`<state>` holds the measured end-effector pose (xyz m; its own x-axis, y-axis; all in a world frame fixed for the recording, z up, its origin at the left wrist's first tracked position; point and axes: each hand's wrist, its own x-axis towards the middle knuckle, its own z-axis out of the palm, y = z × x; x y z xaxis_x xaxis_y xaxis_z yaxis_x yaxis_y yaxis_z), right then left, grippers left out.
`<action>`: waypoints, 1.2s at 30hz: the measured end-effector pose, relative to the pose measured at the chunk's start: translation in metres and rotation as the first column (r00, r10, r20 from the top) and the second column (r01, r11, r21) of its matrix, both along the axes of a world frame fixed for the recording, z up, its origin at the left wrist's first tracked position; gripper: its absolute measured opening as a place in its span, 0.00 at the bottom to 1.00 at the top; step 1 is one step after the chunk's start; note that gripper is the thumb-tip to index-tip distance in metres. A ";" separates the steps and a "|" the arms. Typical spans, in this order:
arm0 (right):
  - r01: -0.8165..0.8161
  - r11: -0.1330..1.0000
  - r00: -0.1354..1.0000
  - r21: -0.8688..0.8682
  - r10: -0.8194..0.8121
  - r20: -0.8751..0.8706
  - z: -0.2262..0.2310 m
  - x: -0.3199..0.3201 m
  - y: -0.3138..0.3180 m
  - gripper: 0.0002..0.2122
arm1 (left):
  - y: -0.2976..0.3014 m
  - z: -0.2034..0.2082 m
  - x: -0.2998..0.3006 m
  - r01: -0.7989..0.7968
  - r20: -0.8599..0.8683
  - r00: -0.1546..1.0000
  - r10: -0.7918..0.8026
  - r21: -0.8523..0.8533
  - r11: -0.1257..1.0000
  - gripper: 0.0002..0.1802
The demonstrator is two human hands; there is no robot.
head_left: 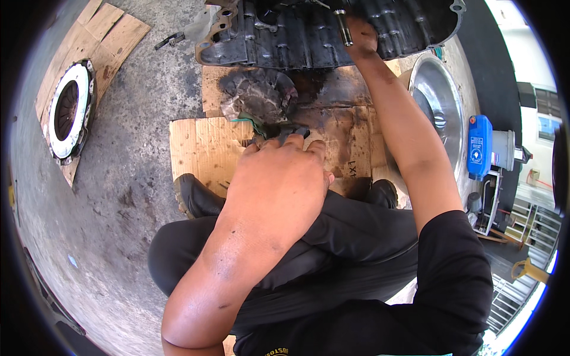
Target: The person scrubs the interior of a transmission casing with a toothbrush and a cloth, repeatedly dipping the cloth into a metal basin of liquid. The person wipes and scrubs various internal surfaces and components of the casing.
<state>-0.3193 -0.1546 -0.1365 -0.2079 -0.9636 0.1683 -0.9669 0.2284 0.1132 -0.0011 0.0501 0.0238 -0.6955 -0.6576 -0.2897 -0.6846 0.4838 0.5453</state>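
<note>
Down at the left hand's fingers (293,141), and they're bunched close together over dark material with a strip of green cloth (255,124) beside it; whether they're gripping anything, I can't tell. That's the left hand (276,181), back uppermost, low over the stained brown cardboard (202,142). Just beyond the fingertips sits a crumpled, grimy grey-brown bundle (258,95).

Up to the right hand (361,37), reaching into the large black ribbed metal casing (285,47) at the top! Its fingers are hidden, so their grip can't be called, but a shiny silver metal rod (343,28) shows right beside it (a neat gleam against all that grease).

Outward now: a wide silver metal basin (454,101) stands right of the casing, and farther right, a blue plastic bottle (480,148). Away left, on another cardboard sheet (122,38), rests a round metal disc assembly (74,110) with a pale ring, over grey, dark-stained concrete floor (127,237).
</note>
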 end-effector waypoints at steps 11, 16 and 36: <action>0.022 0.964 0.611 0.264 -0.222 0.760 0.009 0.010 -0.003 0.16 | -0.003 -0.003 0.002 -0.027 0.008 1.000 0.027 0.009 1.000 0.25; 0.117 0.981 0.978 0.155 -0.141 0.156 -0.002 0.028 -0.001 0.15 | -0.001 -0.001 0.003 -0.023 0.004 1.000 0.023 0.000 1.000 0.24; -0.143 0.989 0.980 0.044 0.148 -0.134 0.011 -0.019 -0.027 0.13 | -0.002 -0.008 -0.014 0.014 0.040 0.999 -0.016 0.039 0.999 0.24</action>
